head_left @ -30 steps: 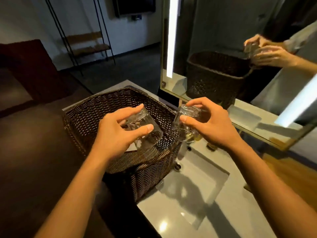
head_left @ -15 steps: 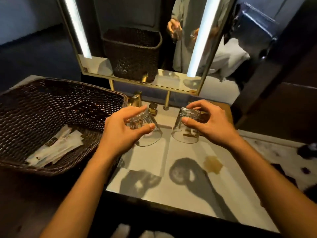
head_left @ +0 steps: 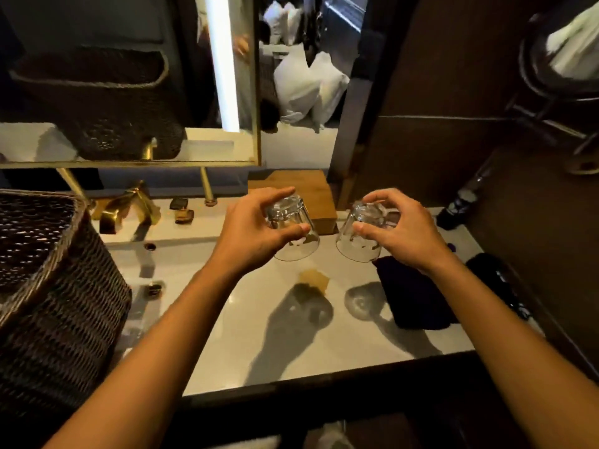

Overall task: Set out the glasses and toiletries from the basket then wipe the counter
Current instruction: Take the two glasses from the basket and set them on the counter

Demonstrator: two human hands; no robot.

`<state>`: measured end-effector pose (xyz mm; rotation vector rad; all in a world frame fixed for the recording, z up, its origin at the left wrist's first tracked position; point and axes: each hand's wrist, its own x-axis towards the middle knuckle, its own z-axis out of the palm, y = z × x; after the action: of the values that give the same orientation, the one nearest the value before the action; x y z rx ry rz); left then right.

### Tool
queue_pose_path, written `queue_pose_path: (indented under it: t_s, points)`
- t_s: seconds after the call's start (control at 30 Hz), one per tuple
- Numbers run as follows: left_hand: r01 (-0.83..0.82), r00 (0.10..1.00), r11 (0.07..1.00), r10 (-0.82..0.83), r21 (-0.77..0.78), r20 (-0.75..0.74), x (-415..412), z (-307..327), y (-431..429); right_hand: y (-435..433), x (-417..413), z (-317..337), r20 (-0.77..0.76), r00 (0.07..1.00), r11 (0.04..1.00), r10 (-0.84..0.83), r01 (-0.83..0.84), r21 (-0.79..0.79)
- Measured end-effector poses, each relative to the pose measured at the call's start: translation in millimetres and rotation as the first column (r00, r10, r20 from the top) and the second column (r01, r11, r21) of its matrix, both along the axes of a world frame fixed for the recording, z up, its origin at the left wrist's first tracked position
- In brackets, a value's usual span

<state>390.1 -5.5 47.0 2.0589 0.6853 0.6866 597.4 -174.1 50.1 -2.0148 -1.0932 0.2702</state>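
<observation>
Two bare forearms come up from the near edge, one on the left, one on the right, uncovered along all their visible length, with no sleeve edge showing. The left hand [head_left: 249,236] is bare: no glove, ring or band on the fingers that show. The right hand [head_left: 403,233] matches it, bare, with short plain nails. Both wrists are bare too, without watch, strap or bracelet.

light: dim room, one bright vertical mirror strip [head_left: 223,59]
shadows: hard, dark ones fall toward the viewer on the pale counter [head_left: 324,345]
glare: small glints on counter
edges: wide-angle bending, corners murky, slightly soft
</observation>
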Motion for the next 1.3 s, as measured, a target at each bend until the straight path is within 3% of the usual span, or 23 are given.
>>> queue_pose_path:
  t_s: [0.37,0.63,1.3]
  points:
    - [0.076,0.985,0.997,-0.076,-0.006,-0.155,195,-48,-36,-59,187,-47,-0.008,0.98,0.97,-0.199,0.196,-0.143]
    - [0.109,0.965,0.993,-0.118,-0.052,-0.234,304,-92,-49,-54,288,-85,-0.064,0.977,0.972,-0.204,0.194,-0.136]
    - [-0.034,0.913,0.998,0.013,-0.045,-0.407,430,-192,-36,10,382,-203,-0.15,0.969,0.919,-0.196,0.128,-0.372]
